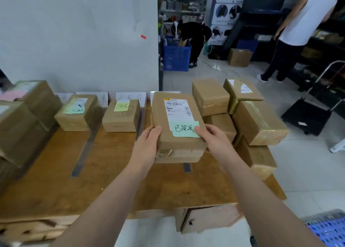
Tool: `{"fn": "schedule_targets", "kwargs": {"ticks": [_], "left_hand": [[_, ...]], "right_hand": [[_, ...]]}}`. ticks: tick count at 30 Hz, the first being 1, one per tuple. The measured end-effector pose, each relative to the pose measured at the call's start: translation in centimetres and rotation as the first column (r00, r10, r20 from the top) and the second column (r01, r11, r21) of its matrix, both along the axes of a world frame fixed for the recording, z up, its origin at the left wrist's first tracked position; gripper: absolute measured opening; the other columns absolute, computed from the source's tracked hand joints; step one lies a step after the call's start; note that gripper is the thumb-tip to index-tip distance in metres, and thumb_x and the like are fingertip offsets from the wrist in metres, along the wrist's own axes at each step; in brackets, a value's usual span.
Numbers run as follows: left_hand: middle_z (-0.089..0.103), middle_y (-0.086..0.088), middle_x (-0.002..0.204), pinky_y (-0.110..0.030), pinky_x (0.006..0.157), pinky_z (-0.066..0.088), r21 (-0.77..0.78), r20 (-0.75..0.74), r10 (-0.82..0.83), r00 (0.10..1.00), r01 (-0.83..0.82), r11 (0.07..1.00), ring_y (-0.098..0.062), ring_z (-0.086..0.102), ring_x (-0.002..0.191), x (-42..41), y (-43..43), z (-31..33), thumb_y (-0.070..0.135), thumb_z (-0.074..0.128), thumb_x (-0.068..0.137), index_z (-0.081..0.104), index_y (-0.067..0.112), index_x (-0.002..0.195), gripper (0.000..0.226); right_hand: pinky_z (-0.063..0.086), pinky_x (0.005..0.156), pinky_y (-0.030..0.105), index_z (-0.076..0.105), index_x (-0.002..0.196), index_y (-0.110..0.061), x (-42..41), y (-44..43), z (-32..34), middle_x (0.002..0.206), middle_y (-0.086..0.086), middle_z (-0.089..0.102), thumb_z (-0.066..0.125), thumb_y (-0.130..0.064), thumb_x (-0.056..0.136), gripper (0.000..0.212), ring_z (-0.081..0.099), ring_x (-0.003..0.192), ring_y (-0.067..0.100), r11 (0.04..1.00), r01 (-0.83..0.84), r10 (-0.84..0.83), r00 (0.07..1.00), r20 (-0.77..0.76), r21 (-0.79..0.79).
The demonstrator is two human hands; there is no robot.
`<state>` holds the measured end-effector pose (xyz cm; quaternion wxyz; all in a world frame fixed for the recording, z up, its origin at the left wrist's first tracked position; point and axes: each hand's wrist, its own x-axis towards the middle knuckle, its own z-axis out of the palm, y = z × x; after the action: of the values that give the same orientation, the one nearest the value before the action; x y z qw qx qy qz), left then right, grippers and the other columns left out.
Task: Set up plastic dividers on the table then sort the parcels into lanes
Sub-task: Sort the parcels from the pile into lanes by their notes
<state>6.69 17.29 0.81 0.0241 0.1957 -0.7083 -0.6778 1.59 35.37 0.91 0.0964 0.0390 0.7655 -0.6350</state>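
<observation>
Left hand (147, 145): grips the near-left corner of the parcel (164, 119), thumb on top. Right hand (212, 138): grips the near-right corner, thumb pressing the green handwritten note (183, 130) stuck below the white shipping label (178, 107).

Parcel: brown, taped, between the two hands, towards the right of the counter (112, 181). Whether it rests on the wood or is raised cannot be told.

Dividers: a dark strip end (186, 167) shows just below the parcel's near edge. A second strip (140, 123) runs just to its left and a third (82, 153) lies further left.

Lanes to the left: yellow-noted parcel (121, 116), green-noted parcel (78, 112) and a stack of boxes (28, 116).

Just to the right: a pile of unsorted parcels (257, 121).

Floor beyond: blue crate (176, 56) and black trolley (306, 116).
</observation>
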Motion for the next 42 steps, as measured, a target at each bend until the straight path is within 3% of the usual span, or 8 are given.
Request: {"fn": "schedule_targets", "kwargs": {"ticks": [4, 8, 11, 19, 24, 29, 34, 42], "left_hand": [[0.069, 0.008, 0.113, -0.038, 0.097, 0.048, -0.066, 0.008, 0.082, 0.997, -0.081, 0.994, -0.015, 0.062, 0.107, 0.3, -4.8, 0.3, 0.047, 0.036, 0.101, 0.062, 0.030, 0.123, 0.038], [0.067, 0.008, 0.108, -0.037, 0.093, 0.047, -0.130, 0.016, 0.117, 0.993, -0.114, 0.985, -0.013, 0.060, 0.103, 0.8, -10.2, 0.5, 0.042, 0.032, 0.104, 0.064, 0.030, 0.108, 0.035], [0.067, 0.006, 0.104, -0.031, 0.079, 0.045, -0.190, 0.038, 0.119, 0.992, -0.110, 0.976, -0.010, 0.060, 0.096, 0.9, -14.5, 0.1, 0.040, 0.030, 0.105, 0.064, 0.027, 0.108, 0.037], [0.071, -0.002, 0.102, -0.043, 0.092, 0.050, -0.256, 0.159, -0.009, 0.987, 0.050, 0.965, -0.024, 0.063, 0.095, -0.5, -24.4, -3.3, 0.038, 0.034, 0.102, 0.066, 0.016, 0.096, 0.040], [0.069, 0.003, 0.114, -0.038, 0.092, 0.053, -0.227, 0.215, -0.118, 0.969, 0.167, 0.959, -0.016, 0.064, 0.101, -1.7, -27.4, -5.9, 0.044, 0.038, 0.103, 0.062, 0.024, 0.123, 0.037], [0.068, 0.005, 0.117, -0.043, 0.092, 0.055, -0.207, 0.273, -0.157, 0.949, 0.217, 0.954, -0.018, 0.064, 0.104, -2.5, -28.5, -8.5, 0.045, 0.039, 0.102, 0.061, 0.024, 0.127, 0.039], [0.064, 0.003, 0.119, -0.027, 0.071, 0.048, -0.229, 0.320, -0.129, 0.938, 0.208, 0.951, -0.016, 0.060, 0.102, -3.5, -28.3, -10.5, 0.034, 0.037, 0.106, 0.057, 0.018, 0.130, 0.036], [0.061, 0.002, 0.126, -0.015, 0.055, 0.038, -0.265, 0.380, -0.091, 0.921, 0.202, 0.943, -0.008, 0.055, 0.086, -5.6, -28.1, -12.9, 0.024, 0.035, 0.107, 0.052, 0.016, 0.138, 0.036]], "right_hand": [[0.052, 0.079, 0.026, 0.056, 0.125, -0.026, -0.6, -5.3, 0.4, 0.111, -0.010, 0.067, 0.061, -0.044, 0.092, 0.038, 0.063, 0.099, 0.007, 0.997, -0.072, 0.073, 0.997, -0.018, 0.015], [0.055, 0.090, 0.037, 0.057, 0.126, -0.024, -1.0, -11.0, 0.0, 0.114, -0.009, 0.067, 0.063, -0.044, 0.090, 0.041, 0.064, 0.101, 0.010, 0.994, -0.112, 0.112, 0.994, -0.001, 0.021], [0.055, 0.086, 0.033, 0.055, 0.125, -0.024, -1.1, -15.3, -0.3, 0.115, -0.009, 0.065, 0.062, -0.041, 0.092, 0.038, 0.064, 0.100, 0.009, 0.991, -0.133, 0.133, 0.991, 0.016, 0.022], [0.056, 0.088, 0.035, 0.051, 0.135, -0.017, -1.1, -23.9, -3.3, 0.118, -0.002, 0.063, 0.063, -0.040, 0.092, 0.051, 0.064, 0.102, 0.014, 0.991, -0.093, 0.082, 0.990, 0.113, 0.097], [0.059, 0.076, 0.029, 0.050, 0.137, -0.015, -0.9, -26.7, -5.9, 0.120, 0.000, 0.065, 0.063, -0.038, 0.093, 0.052, 0.066, 0.099, 0.014, 0.993, -0.040, 0.018, 0.982, 0.190, 0.115], [0.056, 0.065, 0.021, 0.055, 0.133, -0.017, -1.1, -28.0, -8.1, 0.115, -0.003, 0.067, 0.062, -0.031, 0.095, 0.041, 0.067, 0.095, 0.011, 0.990, -0.021, -0.011, 0.975, 0.223, 0.140], [0.056, 0.091, 0.039, 0.056, 0.136, -0.016, -2.2, -28.8, -10.9, 0.122, -0.001, 0.068, 0.062, -0.027, 0.094, 0.044, 0.067, 0.101, 0.016, 0.982, -0.041, -0.009, 0.964, 0.265, 0.183], [0.059, 0.081, 0.031, 0.056, 0.135, -0.019, -3.8, -29.6, -14.0, 0.120, -0.001, 0.069, 0.062, -0.024, 0.094, 0.042, 0.067, 0.097, 0.012, 0.977, -0.054, -0.012, 0.953, 0.303, 0.208]]}}
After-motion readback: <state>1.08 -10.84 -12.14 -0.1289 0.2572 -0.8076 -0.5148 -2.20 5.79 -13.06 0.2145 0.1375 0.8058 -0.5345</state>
